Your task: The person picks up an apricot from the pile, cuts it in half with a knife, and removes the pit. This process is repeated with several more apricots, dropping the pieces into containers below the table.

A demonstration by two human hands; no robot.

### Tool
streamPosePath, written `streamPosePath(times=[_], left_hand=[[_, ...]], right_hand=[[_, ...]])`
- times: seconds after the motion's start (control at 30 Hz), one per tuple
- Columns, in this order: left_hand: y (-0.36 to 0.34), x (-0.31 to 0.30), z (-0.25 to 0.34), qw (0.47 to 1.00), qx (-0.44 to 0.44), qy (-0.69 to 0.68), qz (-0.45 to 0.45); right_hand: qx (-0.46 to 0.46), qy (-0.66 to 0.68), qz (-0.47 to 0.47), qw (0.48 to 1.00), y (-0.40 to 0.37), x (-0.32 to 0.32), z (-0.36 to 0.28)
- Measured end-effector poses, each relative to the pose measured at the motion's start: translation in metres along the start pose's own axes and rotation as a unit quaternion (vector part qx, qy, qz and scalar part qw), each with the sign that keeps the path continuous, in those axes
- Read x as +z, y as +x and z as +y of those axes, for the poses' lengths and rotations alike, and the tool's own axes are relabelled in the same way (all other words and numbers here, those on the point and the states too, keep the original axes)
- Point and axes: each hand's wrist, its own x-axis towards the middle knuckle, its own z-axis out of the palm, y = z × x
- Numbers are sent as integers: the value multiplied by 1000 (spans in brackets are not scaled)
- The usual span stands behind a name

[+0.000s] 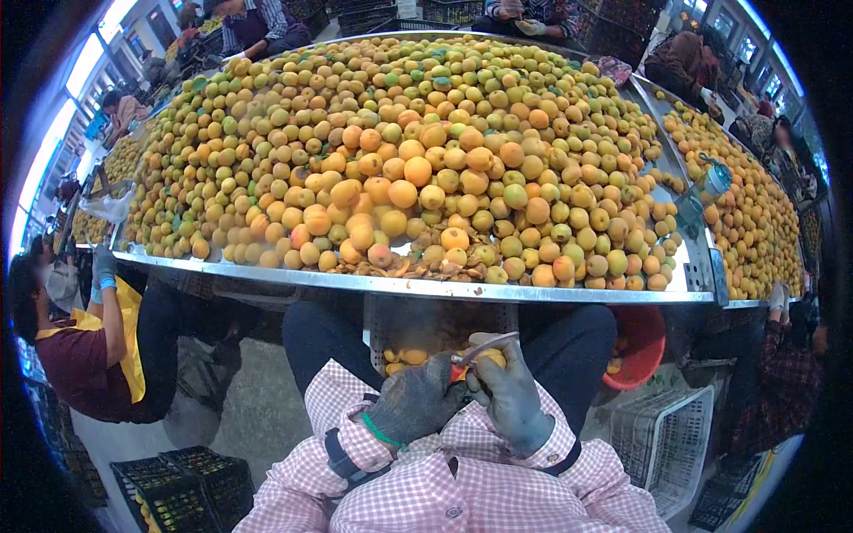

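Note:
My left hand (413,400), in a dark grey glove with a green band at the wrist, is closed around a small tool with a red handle (458,371). The tool's curved grey blade (490,344) reaches over a yellow fruit (490,358). Fingers of my right hand (514,404), in a lighter grey glove, grip that fruit beside the blade. Both hands are close together above my lap. Just beyond them, a crate (375,333) between my knees holds yellow fruit pieces.
A metal-edged table (391,284) heaped with yellow-orange fruit (391,169) spans the front. A red bucket (641,351) and a white crate (666,435) stand at the right, black crates (187,489) at lower left. Other people sit around; one is close at left.

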Motion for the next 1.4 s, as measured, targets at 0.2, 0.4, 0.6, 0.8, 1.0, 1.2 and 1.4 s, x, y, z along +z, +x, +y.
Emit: streamPosePath(times=[0.2,0.4,0.6,0.8,1.0,1.2,1.4], left_hand=[[-6,-5,0,996,16,-85,-17],[-12,-4,3,997,3,-66,-31],[-9,-3,1,993,58,28,99],[-10,4,-3,984,88,11,154],[-7,0,3,992,65,-17,109],[19,4,-21,989,58,99,94],[9,0,-11,997,59,-10,54]], right_hand=[[-234,-170,-82,954,-8,-14,10],[-279,-213,-104,931,-21,-8,3],[-260,-127,-43,956,-22,8,11],[-228,-103,-56,967,-24,9,16],[-402,-330,-35,854,-12,8,6],[86,236,-137,958,0,3,9],[-173,-211,-107,956,6,-8,-2]])
